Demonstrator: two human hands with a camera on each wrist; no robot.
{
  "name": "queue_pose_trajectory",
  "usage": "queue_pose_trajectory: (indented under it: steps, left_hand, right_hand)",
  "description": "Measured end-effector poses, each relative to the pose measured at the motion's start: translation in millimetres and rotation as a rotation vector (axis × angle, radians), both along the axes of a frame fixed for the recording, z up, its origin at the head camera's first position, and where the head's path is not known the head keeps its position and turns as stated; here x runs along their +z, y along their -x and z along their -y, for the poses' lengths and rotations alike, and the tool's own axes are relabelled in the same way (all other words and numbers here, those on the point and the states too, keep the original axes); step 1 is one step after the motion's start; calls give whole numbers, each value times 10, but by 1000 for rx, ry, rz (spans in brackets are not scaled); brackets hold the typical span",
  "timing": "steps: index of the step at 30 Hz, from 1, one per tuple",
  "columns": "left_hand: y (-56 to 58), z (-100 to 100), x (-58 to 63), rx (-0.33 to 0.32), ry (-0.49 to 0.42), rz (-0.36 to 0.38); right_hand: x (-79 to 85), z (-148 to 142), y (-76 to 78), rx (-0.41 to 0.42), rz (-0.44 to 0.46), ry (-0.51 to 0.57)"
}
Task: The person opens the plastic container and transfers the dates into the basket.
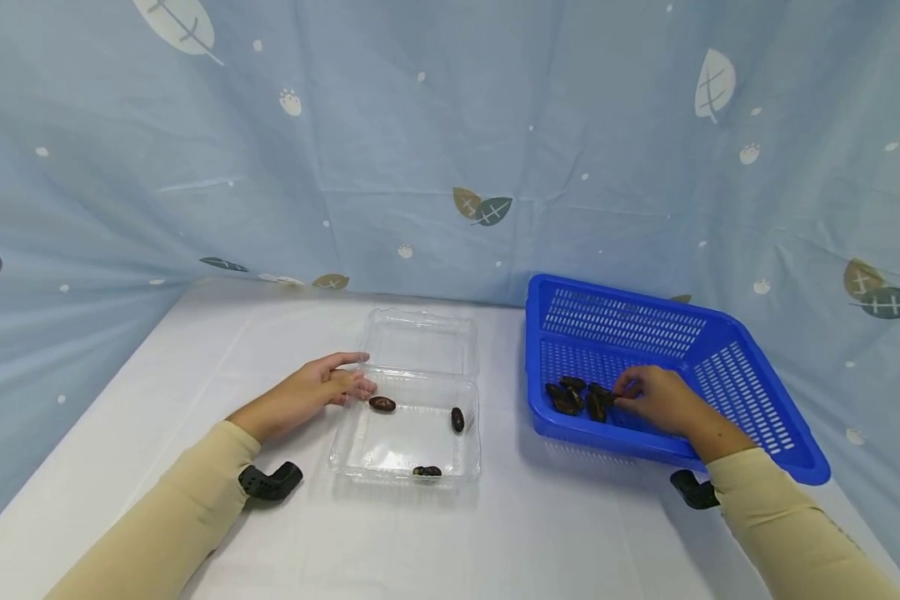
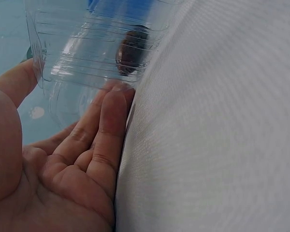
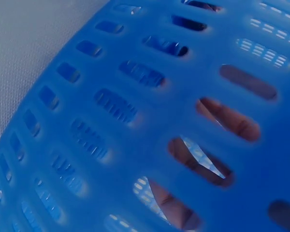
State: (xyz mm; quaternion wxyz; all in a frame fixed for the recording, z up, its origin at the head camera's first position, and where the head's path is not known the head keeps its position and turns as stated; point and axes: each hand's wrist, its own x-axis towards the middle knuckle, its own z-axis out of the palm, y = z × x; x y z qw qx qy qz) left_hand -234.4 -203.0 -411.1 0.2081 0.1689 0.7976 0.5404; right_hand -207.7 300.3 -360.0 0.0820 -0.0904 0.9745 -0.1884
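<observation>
A clear plastic clamshell box [image 1: 408, 437] lies with its lid [image 1: 420, 343] folded back. Inside are a date [image 1: 382, 404] on the left, another date [image 1: 457, 419] on the right and a third dark piece [image 1: 427, 472] at the front. My left hand [image 1: 318, 390] rests at the box's left side, fingers extended; in the left wrist view its fingertips reach the ridged clear wall [image 2: 82, 53]. My right hand [image 1: 662, 402] is inside the blue basket [image 1: 607, 429], pinching a date [image 1: 600, 391] beside several others [image 1: 562, 400]. The basket wall partly hides that hand in the right wrist view.
A white cloth [image 1: 525, 533] covers the table. Blue patterned fabric [image 1: 420, 150] hangs behind it and at both sides. The basket's high slotted walls surround my right hand, and black wrist mounts [image 1: 272, 482] stick out from both sleeves.
</observation>
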Motion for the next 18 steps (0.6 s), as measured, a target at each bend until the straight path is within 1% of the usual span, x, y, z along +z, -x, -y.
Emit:
queue_pose_trajectory:
  steps: [5,8,14,18]
  left_hand:
    - [6,-2,5,3,0,1]
    - [14,-2,4,3,-6,-5]
    - [15,-10,7,-2,-4,-5]
    - [20,-11,6,0,-2,0]
  right_hand:
    - [9,-10,8,1,7,-6]
    - [32,-11,-2,-3,-21,-10]
    - [136,31,-53,-47,-150,-6]
    - [272,161,-115,-52,-281,52]
